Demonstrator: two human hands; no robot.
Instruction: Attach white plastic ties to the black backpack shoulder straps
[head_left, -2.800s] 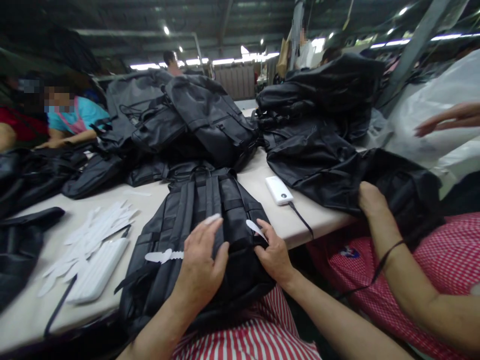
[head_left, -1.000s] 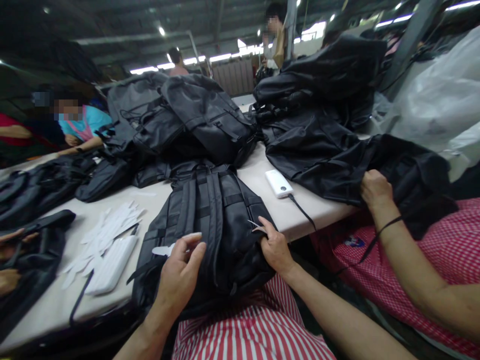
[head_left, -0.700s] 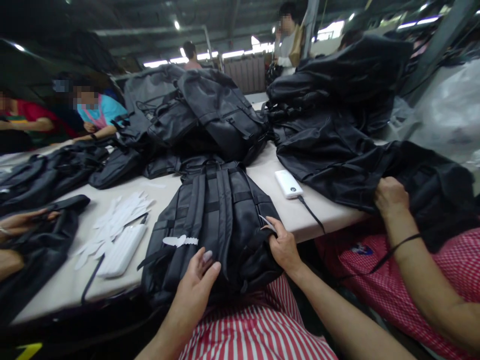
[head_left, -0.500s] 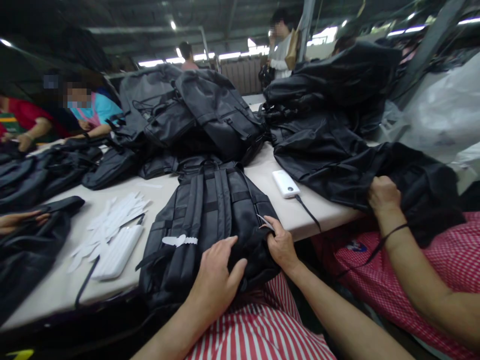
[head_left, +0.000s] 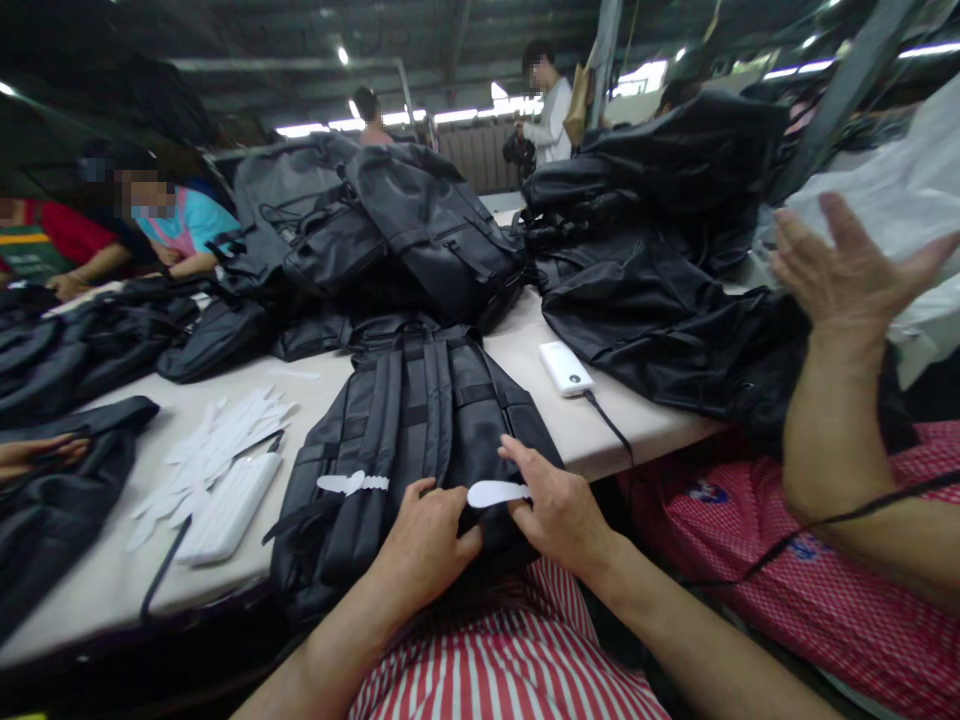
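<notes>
A black backpack [head_left: 409, 400] lies on the table in front of me, shoulder straps up, its lower end at my lap. My right hand [head_left: 562, 505] grips a white strip [head_left: 495, 493] with a rounded end, pointing left above the backpack. What the strip is made of I cannot tell. My left hand [head_left: 429, 525] is on the backpack's lower part, fingers bent down onto the fabric and thumb toward the strip. The fingertips are partly hidden. Another white strip [head_left: 352, 483], with a wavy end, lies across the left shoulder strap.
Loose white strips [head_left: 217, 435] lie left of the backpack beside a white power bank [head_left: 229, 508] with a cable. A second power bank [head_left: 565, 368] is at the right. Black bags [head_left: 420, 220] are heaped behind. At the right, a co-worker's open hand [head_left: 847, 265] is raised; other people stand farther back.
My right hand has moved left and turned, bringing the white strip flat over the backpack. My left hand's fingers have bent down onto the fabric. The co-worker's hand at right has lifted off the black bag.
</notes>
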